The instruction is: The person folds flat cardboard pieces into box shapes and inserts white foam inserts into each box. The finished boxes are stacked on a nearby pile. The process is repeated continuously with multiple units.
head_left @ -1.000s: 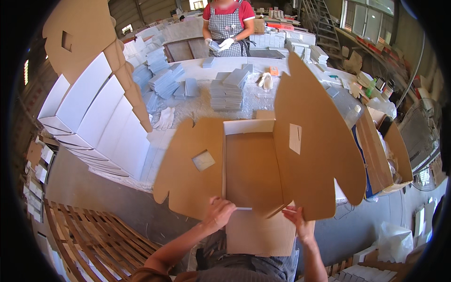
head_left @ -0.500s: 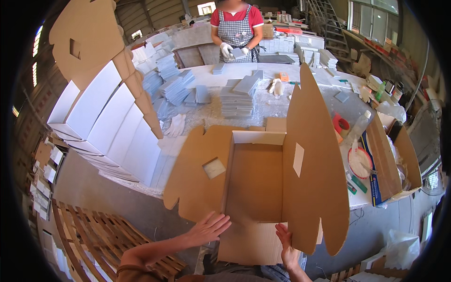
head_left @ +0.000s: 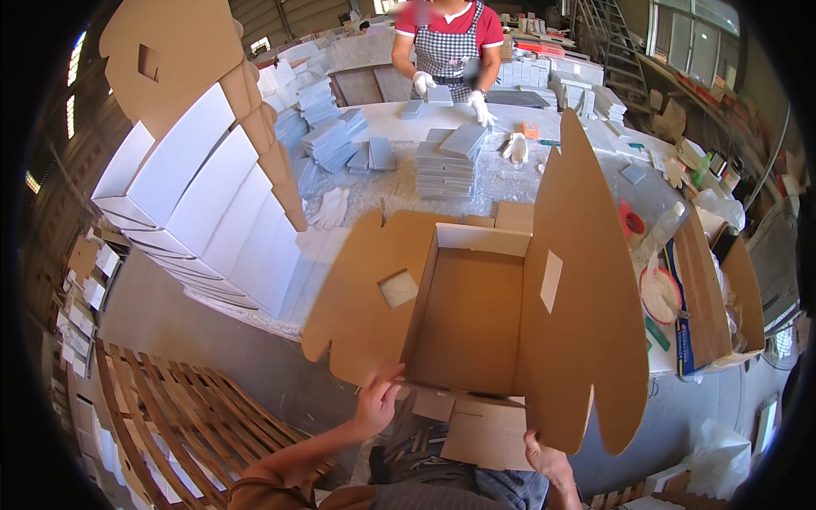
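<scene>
A brown cardboard box (head_left: 472,314), partly folded, lies in front of me with its inside facing up. One wide side flap (head_left: 361,293) spreads to the left; the other (head_left: 582,314) stands up on the right. Both have a cut-out window. At the near left corner, my left hand (head_left: 376,406) has its fingers bent on the box edge, near a small tab (head_left: 431,405). My right hand (head_left: 551,461) grips cardboard at the near right corner, thumb on top; some fingers are hidden. The front flap (head_left: 484,433) hangs toward my lap between the hands.
Folded white boxes (head_left: 204,204) are stacked at left, above a wooden pallet (head_left: 187,399). Grey tiles (head_left: 446,170) stand piled behind the box. Across the table, a gloved co-worker (head_left: 446,51) handles a tile. A powder tub (head_left: 661,293) and an open carton (head_left: 705,289) are at right.
My left fingers, flat before, have bent at the corner. My right hand has shifted right and lower. The front flap has swung down, showing the small tab. The co-worker's hands have moved apart.
</scene>
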`<state>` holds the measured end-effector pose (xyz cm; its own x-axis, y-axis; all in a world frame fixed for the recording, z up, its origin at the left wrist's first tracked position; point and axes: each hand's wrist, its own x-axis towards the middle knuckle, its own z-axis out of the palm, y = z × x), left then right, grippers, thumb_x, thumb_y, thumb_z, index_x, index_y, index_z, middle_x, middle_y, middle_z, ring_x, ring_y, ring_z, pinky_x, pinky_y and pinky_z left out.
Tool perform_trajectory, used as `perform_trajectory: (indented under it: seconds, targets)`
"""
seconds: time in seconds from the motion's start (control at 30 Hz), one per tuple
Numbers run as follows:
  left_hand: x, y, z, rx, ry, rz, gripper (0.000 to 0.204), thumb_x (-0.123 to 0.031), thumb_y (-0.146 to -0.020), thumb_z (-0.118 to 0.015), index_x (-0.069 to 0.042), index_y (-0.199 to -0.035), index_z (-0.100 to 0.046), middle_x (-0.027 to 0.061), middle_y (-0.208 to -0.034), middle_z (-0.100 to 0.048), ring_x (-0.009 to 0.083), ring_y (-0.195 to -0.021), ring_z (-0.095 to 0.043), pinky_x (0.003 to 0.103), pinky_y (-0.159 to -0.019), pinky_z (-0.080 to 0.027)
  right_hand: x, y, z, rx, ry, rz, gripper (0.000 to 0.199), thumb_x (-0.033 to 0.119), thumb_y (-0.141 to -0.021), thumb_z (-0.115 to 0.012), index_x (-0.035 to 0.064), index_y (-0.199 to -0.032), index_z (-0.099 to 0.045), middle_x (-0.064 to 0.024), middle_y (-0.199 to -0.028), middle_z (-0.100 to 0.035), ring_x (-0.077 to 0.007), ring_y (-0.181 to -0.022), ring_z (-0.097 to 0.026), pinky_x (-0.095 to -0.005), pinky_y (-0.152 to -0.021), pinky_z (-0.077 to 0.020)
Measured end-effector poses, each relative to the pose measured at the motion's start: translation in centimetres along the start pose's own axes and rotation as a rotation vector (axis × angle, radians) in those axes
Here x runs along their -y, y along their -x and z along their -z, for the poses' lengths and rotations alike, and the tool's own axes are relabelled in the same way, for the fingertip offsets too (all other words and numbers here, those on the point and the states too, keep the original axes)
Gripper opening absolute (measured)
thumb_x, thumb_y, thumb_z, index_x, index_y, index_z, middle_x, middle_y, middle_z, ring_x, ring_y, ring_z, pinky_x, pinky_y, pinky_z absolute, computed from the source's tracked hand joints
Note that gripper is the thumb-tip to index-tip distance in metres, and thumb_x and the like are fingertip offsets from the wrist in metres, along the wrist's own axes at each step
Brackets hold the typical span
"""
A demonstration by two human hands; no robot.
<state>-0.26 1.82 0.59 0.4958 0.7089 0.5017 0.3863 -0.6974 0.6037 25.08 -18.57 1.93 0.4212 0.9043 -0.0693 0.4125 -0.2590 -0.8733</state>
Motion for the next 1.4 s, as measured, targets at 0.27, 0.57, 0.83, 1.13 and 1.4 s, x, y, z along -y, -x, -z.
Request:
perform_trajectory:
  seconds: [0.27, 0.57, 0.83, 1.13, 1.4]
  targets:
    - [-0.8, -0.4, -1.5, -0.045, 0.089, 0.217, 0.026, -0.003, -0.083, -0.061, -0.001, -0.109, -0.062, 0.0132, -0.093, -0.056, 0.0271, -0.082, -0.056, 0.032, -0.072, -0.044, -3.4, 0.4, -1.7, -0.01, 0.346, 0.081, 0.027, 0.027, -0.079, -0.066, 0.0019, -0.089, -0.061, -0.0163, -0.068, -0.058, -0.0356, -0.061, -0.057, -0.0423, -0.054, -0.044]
    - [0.8, -3.7, -4.5, -0.138, 0.457, 0.58, 0.035, 0.0, -0.084, -0.059, -0.002, -0.119, -0.055, 0.0048, -0.092, -0.053, 0.0152, -0.085, -0.054, 0.027, -0.078, -0.044, 1.2, -0.9, -0.3, -0.08, 0.22, -0.017, 0.03, 0.029, -0.091, -0.054, 0.0018, -0.078, -0.057, -0.0127, -0.066, -0.053, -0.0284, -0.06, -0.05, -0.0408, -0.057, -0.0415]
    - [-0.5, -7.1, -4.2, 0.41, -0.284, -0.355, 0.041, -0.012, -0.077, -0.063, -0.002, -0.116, -0.057, 0.0172, -0.127, -0.052, 0.0311, -0.124, -0.046, 0.043, -0.103, -0.036, 0.3, -1.1, -1.0, -0.223, 0.35, 0.137, 0.028, 0.029, -0.092, -0.051, 0.0028, -0.093, -0.061, -0.0146, -0.086, -0.061, -0.0336, -0.082, -0.057, -0.0425, -0.072, -0.0444]
    - [-2.1, -8.2, -5.2, 1.029, -0.326, -0.167, 0.04, -0.027, -0.079, -0.066, 0.001, -0.107, -0.059, 0.014, -0.112, -0.056, 0.032, -0.108, -0.053, 0.038, -0.086, -0.047, 3.0, -1.8, -1.5, -0.249, -0.034, 0.144, 0.023, 0.01, -0.088, -0.054, -0.0008, -0.108, -0.057, -0.0165, -0.102, -0.058, -0.0331, -0.096, -0.053, -0.042, -0.083, -0.0425]
    - [-2.8, -9.3, -7.4, 1.086, -0.133, -0.066, 0.037, -0.015, -0.074, -0.063, 0.0, -0.107, -0.058, 0.0186, -0.11, -0.055, 0.0361, -0.111, -0.048, 0.041, -0.09, -0.044, 4.1, -2.3, -0.5, -0.141, 0.031, 0.141, 0.046, -0.001, -0.081, -0.056, -0.0058, -0.125, -0.043, -0.0263, -0.113, -0.05, -0.0425, -0.097, -0.055, -0.0427, -0.084, -0.0464]
